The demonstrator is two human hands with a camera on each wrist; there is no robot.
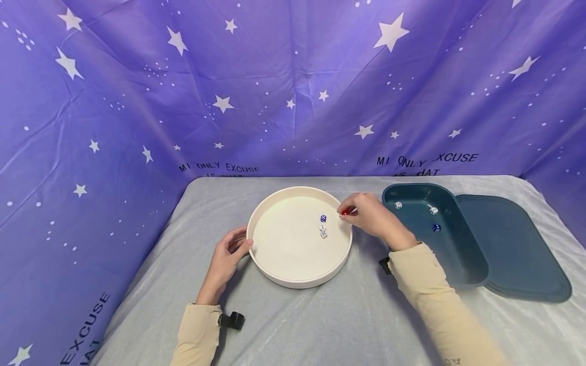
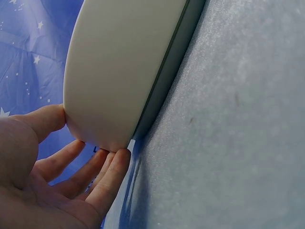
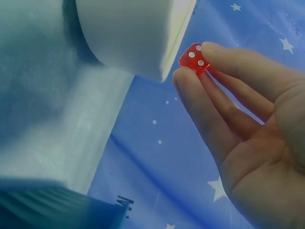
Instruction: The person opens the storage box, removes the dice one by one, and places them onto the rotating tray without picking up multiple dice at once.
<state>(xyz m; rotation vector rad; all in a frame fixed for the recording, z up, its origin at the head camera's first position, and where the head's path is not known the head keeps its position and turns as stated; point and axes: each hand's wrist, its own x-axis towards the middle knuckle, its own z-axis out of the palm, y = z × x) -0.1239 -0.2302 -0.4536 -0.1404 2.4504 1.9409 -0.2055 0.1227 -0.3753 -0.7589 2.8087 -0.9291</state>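
Note:
Over the right rim of a round cream tray (image 1: 284,239), my right hand (image 1: 370,216) pinches a red die (image 3: 193,57) with white pips between thumb and fingertips. My left hand (image 1: 227,259) grips the tray's left side, thumb at the rim and fingers against the outer wall (image 2: 114,71). Inside the tray, toward its right, lie a blue die (image 1: 323,218) and two white dice (image 1: 323,234) close together.
A dark teal box (image 1: 458,254) stands right of the tray, holding two white dice (image 1: 433,210) and a blue die (image 1: 436,228). Its matching lid (image 1: 522,249) lies beside it on the grey cloth (image 1: 311,325). A purple star-patterned curtain (image 1: 293,101) hangs behind.

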